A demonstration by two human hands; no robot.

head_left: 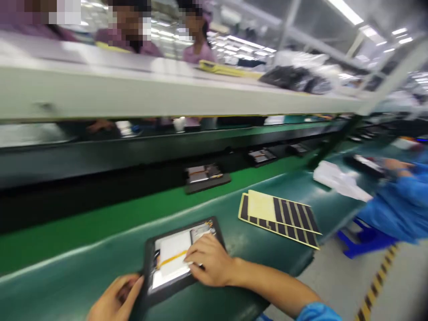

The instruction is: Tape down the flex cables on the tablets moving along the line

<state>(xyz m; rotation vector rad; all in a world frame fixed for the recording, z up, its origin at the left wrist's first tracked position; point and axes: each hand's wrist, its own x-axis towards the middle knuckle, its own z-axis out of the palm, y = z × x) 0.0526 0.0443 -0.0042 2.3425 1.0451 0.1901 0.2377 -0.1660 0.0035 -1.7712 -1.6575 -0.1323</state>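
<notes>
A black tablet-like device [174, 261] lies open-backed on the dark green bench, showing a white panel with an orange strip across it. My right hand [209, 261] rests on its right part, fingers bent and pressed down on the inner panel. My left hand [115, 298] grips the device's lower left corner, fingers curled at its edge. Two yellow sheets [279, 216] carrying black strips lie to the right of the device.
A green conveyor belt [133, 214] runs behind the bench with several similar devices [205, 176] on it. A person in a blue sleeve [399, 203] works at the right beside white bags [337, 180]. People sit across behind a white shelf [133, 89].
</notes>
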